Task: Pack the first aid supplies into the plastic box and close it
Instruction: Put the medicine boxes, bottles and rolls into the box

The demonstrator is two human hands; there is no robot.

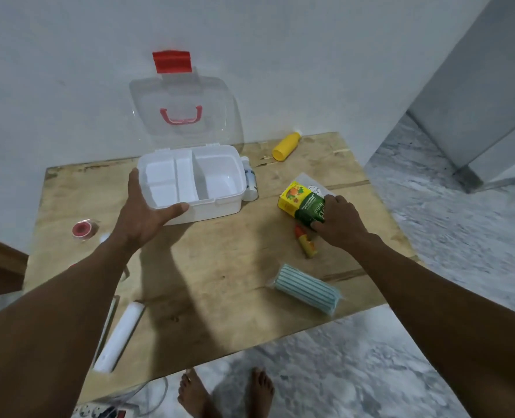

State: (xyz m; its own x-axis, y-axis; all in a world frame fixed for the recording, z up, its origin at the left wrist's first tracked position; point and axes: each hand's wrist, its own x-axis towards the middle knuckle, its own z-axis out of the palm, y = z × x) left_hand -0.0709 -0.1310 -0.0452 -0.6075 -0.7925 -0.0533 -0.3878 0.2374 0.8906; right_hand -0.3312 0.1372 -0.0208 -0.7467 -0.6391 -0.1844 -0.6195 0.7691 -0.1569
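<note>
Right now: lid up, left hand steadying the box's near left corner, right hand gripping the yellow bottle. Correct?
Not quite. In the head view the right hand grips the green and yellow carton, not the yellow bottle, which lies untouched farther back. The lid is up and the left hand is on the box corner.

A plain room in a home: bare feet (pixel 194 393) on mottled grey stone floor (pixel 431 206), white painted wall (pixel 69 70), low raw plywood tabletop (pixel 220 254), white power strip (pixel 99 413) underfoot.
</note>
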